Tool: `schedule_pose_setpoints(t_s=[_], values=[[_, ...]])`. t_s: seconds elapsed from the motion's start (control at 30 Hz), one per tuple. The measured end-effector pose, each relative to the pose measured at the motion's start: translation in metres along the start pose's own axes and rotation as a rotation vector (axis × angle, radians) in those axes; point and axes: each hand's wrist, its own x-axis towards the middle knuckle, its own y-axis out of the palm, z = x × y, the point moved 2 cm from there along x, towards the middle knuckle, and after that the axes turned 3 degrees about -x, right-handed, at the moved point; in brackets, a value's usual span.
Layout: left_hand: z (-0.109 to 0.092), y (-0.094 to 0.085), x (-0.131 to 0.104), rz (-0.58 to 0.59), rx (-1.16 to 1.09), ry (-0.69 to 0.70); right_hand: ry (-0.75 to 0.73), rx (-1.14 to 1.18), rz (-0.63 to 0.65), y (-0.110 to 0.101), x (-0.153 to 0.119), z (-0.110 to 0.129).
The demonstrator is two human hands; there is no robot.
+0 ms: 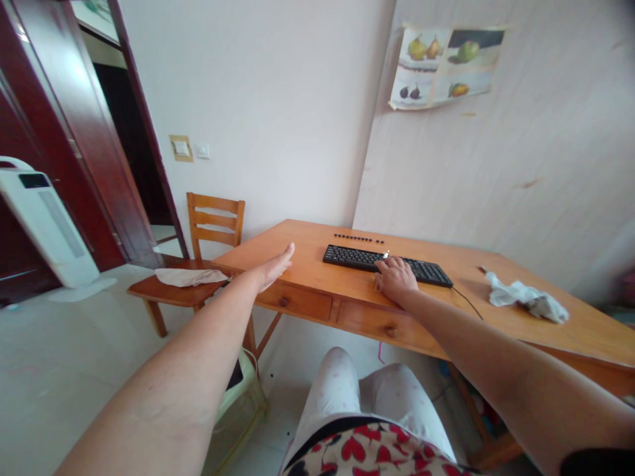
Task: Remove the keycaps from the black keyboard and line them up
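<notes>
Evidently, my right hand (395,276) is busy at the keyboard (342,255)

The keyboard lies on the tabletop (302,241), and my right hand is over its front edge, a little right of its middle. Those fingers are bent; I can't tell whether they press or pinch anything. Something clear shows beside the thumb, too small to make out, and a tiny white patch sits on the keyboard just past my fingertips, which I can't name either.

My left hand (275,268) is held out to the left of the keyboard, well apart from it, with its fingers straight and nothing visible in them.

Just behind the keyboard, small black pieces (352,237) stand in a neat row, two of them set slightly apart at the right end. They look to me like keycaps. The cable (469,301) leaves the keyboard's right end, and a crumpled cloth (508,293) lies farther to the right of it.

I judge the step in hand to be close finger work on the keys, one spot at a time. The next move, I'd say, calls for a steady keyboard, perhaps with my free left hand bracing its left end, and for care not to knock the row behind it.
</notes>
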Motion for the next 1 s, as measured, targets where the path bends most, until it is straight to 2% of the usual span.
schedule_pose_setpoints(t_s=[0.13, 0.4, 0.6, 0.77, 1.0], values=[[-0.002, -0.007, 0.0, 0.045, 0.086, -0.033, 0.01, 0.016, -0.002, 0.002, 0.002, 0.0], [-0.002, -0.003, 0.001, 0.049, 0.199, -0.018, 0.05, 0.028, -0.028, 0.004, -0.002, -0.006], [0.007, 0.0, 0.001, 0.1, 0.114, 0.031, 0.018, -0.05, -0.032, 0.0, -0.005, -0.002], [0.011, -0.003, -0.001, 0.136, 0.017, 0.063, -0.007, -0.084, -0.014, 0.004, 0.0, 0.0], [0.017, -0.003, -0.005, 0.12, -0.028, 0.141, -0.104, -0.101, -0.048, 0.013, 0.007, -0.003]])
